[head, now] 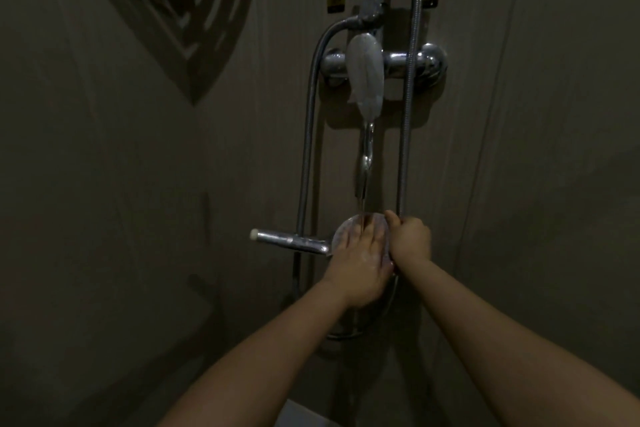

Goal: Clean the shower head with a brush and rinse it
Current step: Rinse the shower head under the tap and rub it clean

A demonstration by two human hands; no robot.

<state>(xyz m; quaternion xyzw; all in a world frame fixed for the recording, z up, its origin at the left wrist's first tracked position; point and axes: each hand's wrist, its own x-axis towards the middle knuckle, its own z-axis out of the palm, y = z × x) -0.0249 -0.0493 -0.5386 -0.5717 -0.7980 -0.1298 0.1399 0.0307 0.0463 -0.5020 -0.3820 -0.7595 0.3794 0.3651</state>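
A round shower head (348, 227) faces up in front of the wall, under a thin stream of water (366, 163) that falls from the mixer spout above. My left hand (360, 263) lies flat on the head's face, fingers spread and wet. My right hand (410, 239) is closed around the head's right rim, where the metal hose (408, 97) meets it. No brush is in view.
A chrome mixer (429, 62) with a pale plastic-wrapped lever (365, 69) is fixed to the wall above. A chrome pipe stub (291, 241) sticks out to the left of the head. A second hose (308, 135) loops down the left side. A dark slotted corner shelf (180, 3) hangs at the upper left.
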